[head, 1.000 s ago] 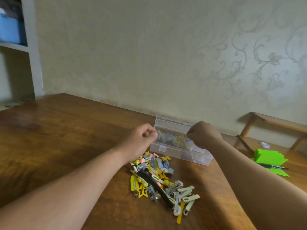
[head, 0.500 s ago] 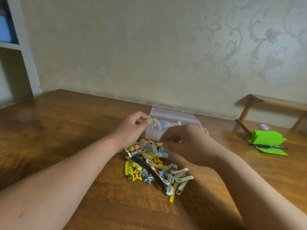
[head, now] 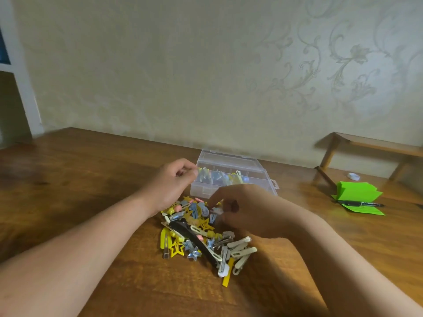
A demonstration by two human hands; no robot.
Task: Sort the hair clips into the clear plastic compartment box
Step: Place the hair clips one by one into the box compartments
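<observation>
A pile of hair clips (head: 201, 234) lies on the wooden table (head: 91, 179): yellow stars, blue and pink snap clips, cream alligator clips and one long black clip (head: 194, 239). Just behind it stands the clear plastic compartment box (head: 231, 177), open, with blue and yellow clips inside. My left hand (head: 174, 181) hovers at the box's left end with fingers curled and thumb against forefinger; no clip shows in them. My right hand (head: 242, 207) reaches down onto the far side of the pile, its fingertips pinching a small grey-blue clip (head: 216, 211).
A green paper pad (head: 357, 195) with a black pen (head: 361, 204) on it lies at the right. A small white object (head: 353, 176) sits behind it, under a low wooden rack (head: 366, 145). The wall runs close behind the box.
My right hand has come back from over the box and down onto the pile, taking hold of a clip. My left hand has stayed by the box's left end.
</observation>
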